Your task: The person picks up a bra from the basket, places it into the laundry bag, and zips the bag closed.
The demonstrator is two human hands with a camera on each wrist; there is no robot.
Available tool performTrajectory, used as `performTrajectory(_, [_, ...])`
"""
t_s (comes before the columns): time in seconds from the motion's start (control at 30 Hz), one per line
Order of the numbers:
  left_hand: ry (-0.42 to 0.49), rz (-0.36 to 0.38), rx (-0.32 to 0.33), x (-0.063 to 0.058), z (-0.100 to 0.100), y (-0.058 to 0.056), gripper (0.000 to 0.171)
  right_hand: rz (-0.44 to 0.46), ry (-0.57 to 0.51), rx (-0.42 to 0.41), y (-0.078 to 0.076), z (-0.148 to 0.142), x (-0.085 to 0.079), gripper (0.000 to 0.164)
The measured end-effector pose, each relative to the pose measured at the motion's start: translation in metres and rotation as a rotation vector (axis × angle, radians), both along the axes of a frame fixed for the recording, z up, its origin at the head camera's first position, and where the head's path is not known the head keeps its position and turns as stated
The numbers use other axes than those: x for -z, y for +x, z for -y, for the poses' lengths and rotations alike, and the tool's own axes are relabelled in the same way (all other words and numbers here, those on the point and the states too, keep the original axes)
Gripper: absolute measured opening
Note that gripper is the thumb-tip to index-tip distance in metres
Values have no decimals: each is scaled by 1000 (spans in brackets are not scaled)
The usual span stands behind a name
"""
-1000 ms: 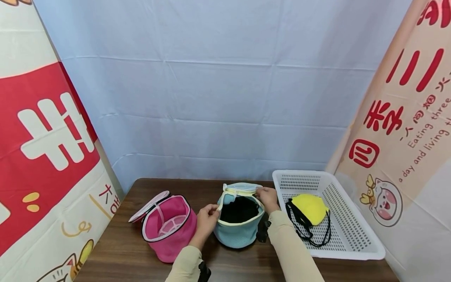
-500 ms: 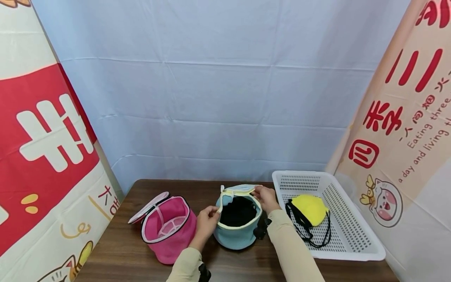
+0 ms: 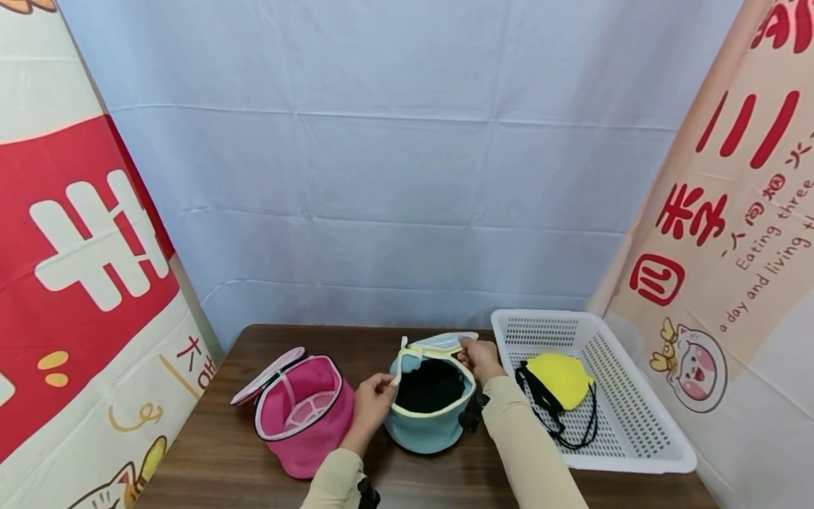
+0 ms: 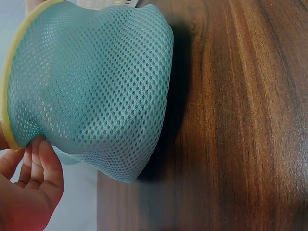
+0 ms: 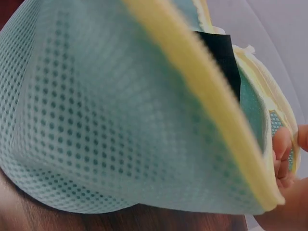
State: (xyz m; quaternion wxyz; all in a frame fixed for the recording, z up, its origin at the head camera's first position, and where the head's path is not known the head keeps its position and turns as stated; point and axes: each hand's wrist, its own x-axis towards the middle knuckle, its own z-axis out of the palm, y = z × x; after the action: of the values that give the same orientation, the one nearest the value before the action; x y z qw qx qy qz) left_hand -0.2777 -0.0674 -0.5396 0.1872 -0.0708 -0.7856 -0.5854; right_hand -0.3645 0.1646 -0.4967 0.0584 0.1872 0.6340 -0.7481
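Note:
A light blue mesh laundry bag (image 3: 426,433) with yellow trim stands on the table, its top unzipped and its lid (image 3: 439,341) folded toward the back. Inside lies something black (image 3: 431,385), its kind unclear. My left hand (image 3: 371,403) pinches the trim at the left of the opening; in the left wrist view, the fingers of this hand (image 4: 36,187) bend at the mesh just below the rim. On the right, my right hand (image 3: 481,358) grips the yellow edge where lid and rim meet. The right wrist view shows the thumb and fingers of that hand (image 5: 291,197) on this trim.
A pink laundry bag (image 3: 308,442) with its lid laid back stands to the left, close to my left forearm. At right, a white perforated basket (image 3: 642,403) holds a yellow item (image 3: 559,378) with black cords. A pale blue curtain (image 3: 394,177) hangs behind the table.
The right hand has shifted slightly along the lid's edge, and more of the lid shows beyond it. The bag's opening has tipped a little toward me. The left hand has hardly moved.

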Motion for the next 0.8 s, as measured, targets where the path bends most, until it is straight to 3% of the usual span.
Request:
performTrajectory(0.2, [-25, 116, -27, 1, -1, -3, 10, -36, 47, 4, 2, -1, 0, 32])
performTrajectory(0.37, [-50, 171, -44, -1, -2, -3, 9, -56, 19, 10, 0, -3, 1, 26])
performTrajectory(0.53, [-44, 173, -42, -1, -2, -3, 10, -68, -14, 13, -1, -4, 2, 12])
performTrajectory(0.8, [-30, 174, -38, 0, -1, -3, 10, -86, 5, 3, 1, -4, 1, 18])
